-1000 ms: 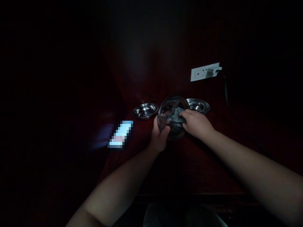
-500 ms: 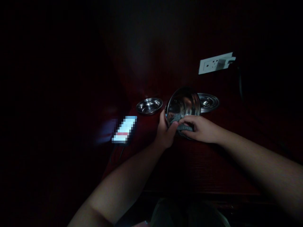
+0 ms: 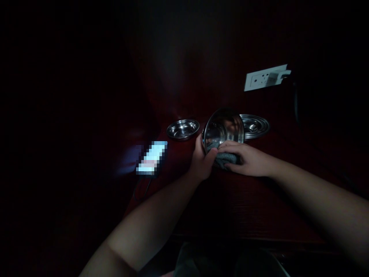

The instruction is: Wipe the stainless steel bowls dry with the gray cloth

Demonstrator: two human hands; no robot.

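Observation:
A shiny steel bowl (image 3: 232,129) is tilted on its side in the middle of the head view, its mouth turned toward me. My left hand (image 3: 204,159) grips its left rim, thumb at the lower front edge. Bunched in my right hand (image 3: 245,157) is a grey-green cloth (image 3: 227,158), pressed over the bowl's lower rim and partly inside it. The right fingers are closed around the cloth. My left fingers behind the bowl are hidden.
A shallow steel dish (image 3: 183,130) stands to the left on the dark red table (image 3: 245,207). Stacked steel plates (image 3: 258,126) lie behind the bowl at the right. A lit phone (image 3: 152,157) with a cable rests at the left edge. A wall socket (image 3: 265,77) holds a plug.
My right hand and the cloth have shifted slightly right and down along the bowl's rim. My left hand keeps its grip. The whole view has moved a little.

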